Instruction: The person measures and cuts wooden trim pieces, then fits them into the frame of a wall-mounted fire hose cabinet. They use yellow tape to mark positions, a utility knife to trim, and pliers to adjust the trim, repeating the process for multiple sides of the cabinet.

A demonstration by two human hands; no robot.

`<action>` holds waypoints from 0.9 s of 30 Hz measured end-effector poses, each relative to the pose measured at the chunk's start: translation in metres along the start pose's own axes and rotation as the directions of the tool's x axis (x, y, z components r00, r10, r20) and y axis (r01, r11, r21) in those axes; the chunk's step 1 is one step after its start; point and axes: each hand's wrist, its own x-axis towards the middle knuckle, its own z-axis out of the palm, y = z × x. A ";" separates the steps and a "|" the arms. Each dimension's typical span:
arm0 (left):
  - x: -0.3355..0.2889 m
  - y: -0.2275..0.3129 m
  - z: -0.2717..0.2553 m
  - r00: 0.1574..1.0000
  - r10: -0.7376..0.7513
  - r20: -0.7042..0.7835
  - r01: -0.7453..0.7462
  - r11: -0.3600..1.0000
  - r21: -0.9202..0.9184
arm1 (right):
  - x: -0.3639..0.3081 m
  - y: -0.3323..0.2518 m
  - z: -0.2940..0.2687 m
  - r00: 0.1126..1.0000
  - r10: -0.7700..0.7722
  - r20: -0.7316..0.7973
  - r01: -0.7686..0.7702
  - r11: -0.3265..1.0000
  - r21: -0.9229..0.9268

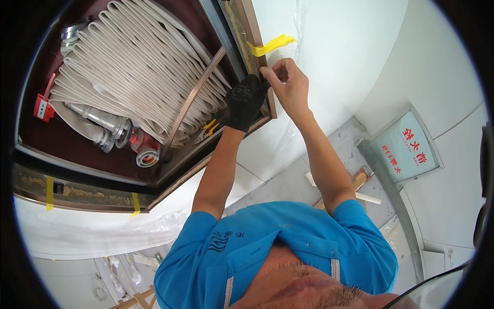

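Observation:
My left hand point(244, 103), in a black glove, is closed against the brown metal frame point(271, 105) of a recessed fire-hose cabinet; what its fingers hold is hidden. Bare, my right hand point(292, 88) comes in from the other side, thumb and forefinger pinched close to the gloved fingertips. Anything in that pinch is too small to make out. Just above both hands a strip of yellow tape point(272, 45) sticks out from the frame over the white wall. Yellow-handled pliers point(210, 126) lie on the cabinet's inner ledge, left of the glove.
A folded white fire hose point(139, 67) fills the cabinet, with metal couplings point(103, 123) and a red valve point(143, 144) below it. A brown bar point(193, 98) crosses in front. A glass door panel point(406, 147) with red lettering stands at right. Wood offcuts point(360, 180) lie on the floor.

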 end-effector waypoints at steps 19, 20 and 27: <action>0.010 0.005 -0.007 0.991 -0.134 -0.012 0.132 0.986 -0.105 | -0.005 0.017 -0.006 0.993 -0.117 -0.032 0.115 0.992 -0.050; 0.013 0.008 -0.010 0.984 -0.175 0.018 0.175 0.976 -0.126 | -0.001 0.014 -0.005 0.988 -0.134 -0.070 0.132 0.991 -0.033; 0.032 0.012 -0.015 0.950 -0.311 -0.011 0.289 0.898 -0.332 | 0.043 0.006 -0.015 0.951 0.159 -0.266 -0.097 0.968 0.230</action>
